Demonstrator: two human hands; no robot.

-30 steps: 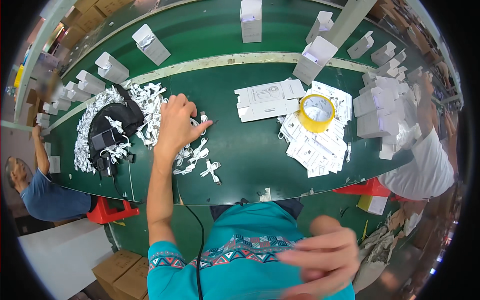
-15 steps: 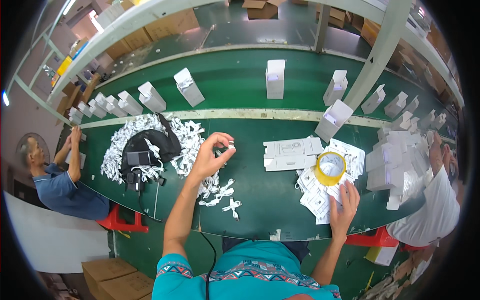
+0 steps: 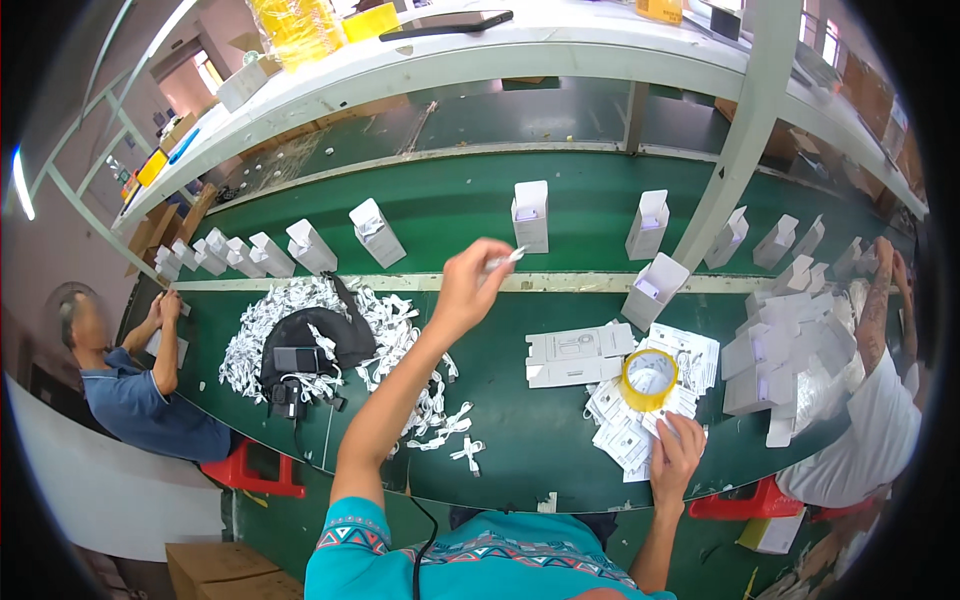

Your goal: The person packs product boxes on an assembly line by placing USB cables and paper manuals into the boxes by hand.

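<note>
Nearest, the green counter (image 3: 540, 430) ended in a near edge that bowed in the view; bare surface lay open toward five o'clock, between cables and papers. At four o'clock the right hand (image 3: 680, 460) covered part of the printed leaflets (image 3: 622, 440), fingertips on the paper; whether its grip was closed on a sheet could not be told. A glossy yellow tape ring (image 3: 648, 402) lay on the leaflets, obscuring some print. A flat, creased white carton (image 3: 560, 372) lay at the ring's ten o'clock. At nine o'clock, tangled white cables (image 3: 258, 345) were heaped around a limp black fabric item (image 3: 352, 338). Near centre, the left hand (image 3: 468, 292) had its grip pinched on a white cable bundle (image 3: 508, 259), blurred, raised before the pale rail (image 3: 590, 284). Beyond, at one o'clock, stood an open upright carton (image 3: 533, 232), its contents indistinct.
</note>
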